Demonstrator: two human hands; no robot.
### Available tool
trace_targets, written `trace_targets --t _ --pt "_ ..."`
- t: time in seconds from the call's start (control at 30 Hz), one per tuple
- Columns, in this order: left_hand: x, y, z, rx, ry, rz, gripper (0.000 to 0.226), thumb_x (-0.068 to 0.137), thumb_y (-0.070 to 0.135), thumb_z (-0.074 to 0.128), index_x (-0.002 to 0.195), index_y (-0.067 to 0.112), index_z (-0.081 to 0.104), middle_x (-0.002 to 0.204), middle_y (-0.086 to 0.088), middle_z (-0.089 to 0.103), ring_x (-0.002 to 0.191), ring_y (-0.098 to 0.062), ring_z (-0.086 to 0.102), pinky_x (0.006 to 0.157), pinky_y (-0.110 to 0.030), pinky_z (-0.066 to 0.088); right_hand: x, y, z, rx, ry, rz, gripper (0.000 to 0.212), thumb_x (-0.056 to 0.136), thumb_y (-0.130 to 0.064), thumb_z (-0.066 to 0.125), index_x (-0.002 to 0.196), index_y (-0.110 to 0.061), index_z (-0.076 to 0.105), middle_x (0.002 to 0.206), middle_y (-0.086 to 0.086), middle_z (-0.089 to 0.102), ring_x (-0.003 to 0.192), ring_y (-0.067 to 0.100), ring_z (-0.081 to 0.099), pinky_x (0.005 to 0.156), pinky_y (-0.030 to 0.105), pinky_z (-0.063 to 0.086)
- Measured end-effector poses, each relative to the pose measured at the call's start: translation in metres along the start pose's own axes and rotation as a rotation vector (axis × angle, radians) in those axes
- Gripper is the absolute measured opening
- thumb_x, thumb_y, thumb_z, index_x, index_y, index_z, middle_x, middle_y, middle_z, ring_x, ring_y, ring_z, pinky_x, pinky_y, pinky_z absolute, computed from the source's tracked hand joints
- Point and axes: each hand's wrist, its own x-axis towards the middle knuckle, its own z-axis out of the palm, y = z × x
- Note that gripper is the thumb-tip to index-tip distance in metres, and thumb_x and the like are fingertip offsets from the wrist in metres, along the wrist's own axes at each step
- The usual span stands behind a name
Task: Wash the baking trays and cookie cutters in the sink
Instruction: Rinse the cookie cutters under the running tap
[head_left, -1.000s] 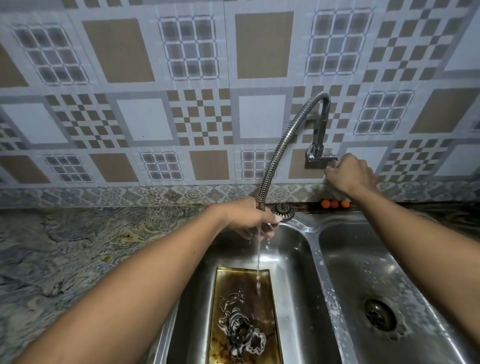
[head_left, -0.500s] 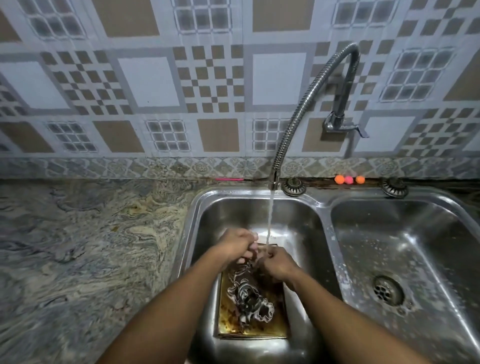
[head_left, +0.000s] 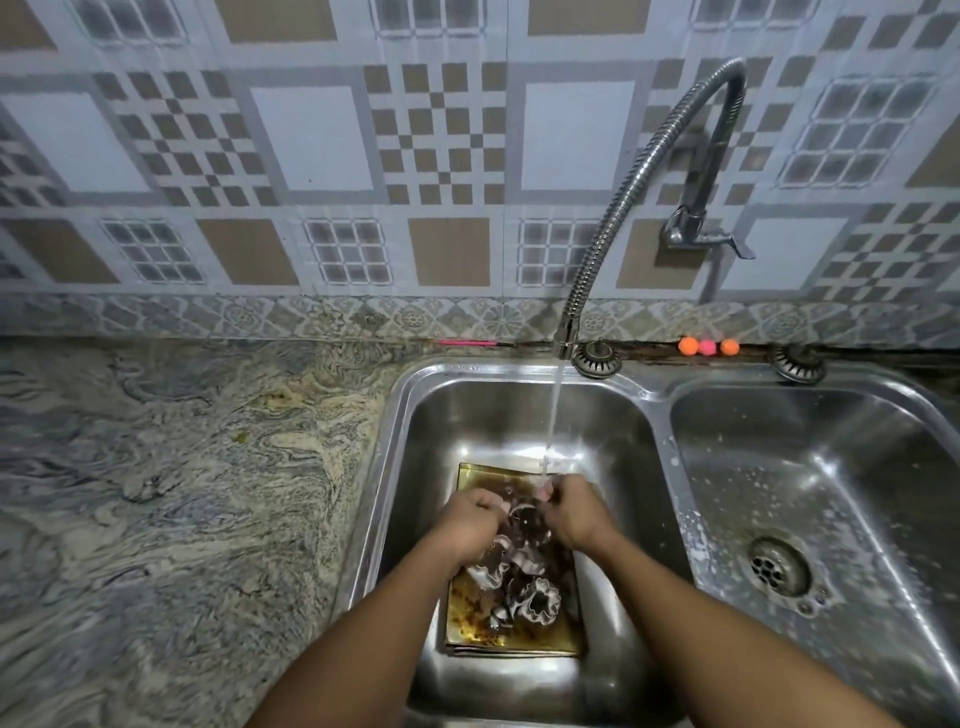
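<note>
I am seeing the fingers (head_left: 543, 489) of both hands curling inward and meeting under the water stream (head_left: 554, 415), above the far end of the baking tray (head_left: 514, 647). The left hand (head_left: 470, 522) and the right hand (head_left: 574, 517) are almost touching, knuckles up. A curved bit of metal is showing between them, but I cannot tell whether either hand is gripping it. The cookie cutters (head_left: 540, 600) are lying in a soapy heap on the tray, just nearer me than the hands. The brown-stained tray is sitting flat in the left basin of the sink (head_left: 402, 426). The water is running from a flexible metal faucet (head_left: 623, 208) arching off the tiled wall (head_left: 311, 140). Suds are flecking the right basin (head_left: 857, 467) around its drain (head_left: 779, 567). The marbled tabletop (head_left: 182, 493) is stretching off to the left, and three small coloured balls (head_left: 707, 346) are sitting on the ledge behind the sink.
</note>
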Motion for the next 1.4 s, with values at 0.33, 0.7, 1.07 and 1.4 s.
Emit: trace_targets --t 0.33,0.7,1.07,1.4 --pt "-0.005 0.047 0.033 -0.686 -0.014 0.006 0.027 0.101 -0.003 0.049 0.115 0.008 0.069 0.102 -0.018 0.075 0.087 -0.029 0.075 0.068 -0.032 0.063 -0.009 -0.05 -0.068 -0.091 0.207 -0.429 0.014 0.08 -0.018 0.065 0.079 -0.029 0.057 0.088 -0.01 0.055 0.082 0.011 0.056 0.076 0.034 0.05" --pt "-0.009 0.08 0.017 -0.927 0.106 0.042 0.016 0.097 -0.004 0.054 0.107 -0.002 0.068 0.101 -0.022 0.074 0.096 -0.032 0.073 0.085 -0.037 0.06 -0.029 -0.046 -0.085 0.218 0.289 -0.509 0.028 0.082 -0.008 0.068 0.096 -0.032 0.063 0.091 -0.013 0.065 0.083 0.012 0.063 0.079 0.042 0.056" --pt "-0.022 0.098 0.009 -0.958 0.054 0.13 0.018 0.093 -0.004 0.061 0.109 -0.001 0.07 0.098 -0.023 0.075 0.086 -0.028 0.075 0.072 -0.033 0.063 -0.044 -0.058 -0.097 0.281 0.243 -0.506 0.034 0.084 -0.01 0.073 0.097 -0.037 0.059 0.09 -0.013 0.068 0.079 0.018 0.066 0.077 0.041 0.056" --pt "-0.038 0.108 0.02 -1.109 -0.079 0.026 0.025 0.104 0.007 0.042 0.098 0.001 0.065 0.065 -0.012 0.072 0.052 -0.017 0.07 0.048 -0.026 0.057 -0.053 -0.09 -0.106 -0.112 0.228 -0.599 0.044 0.084 -0.012 0.062 0.12 -0.036 0.057 0.11 -0.009 0.069 0.098 0.014 0.064 0.087 0.033 0.053"
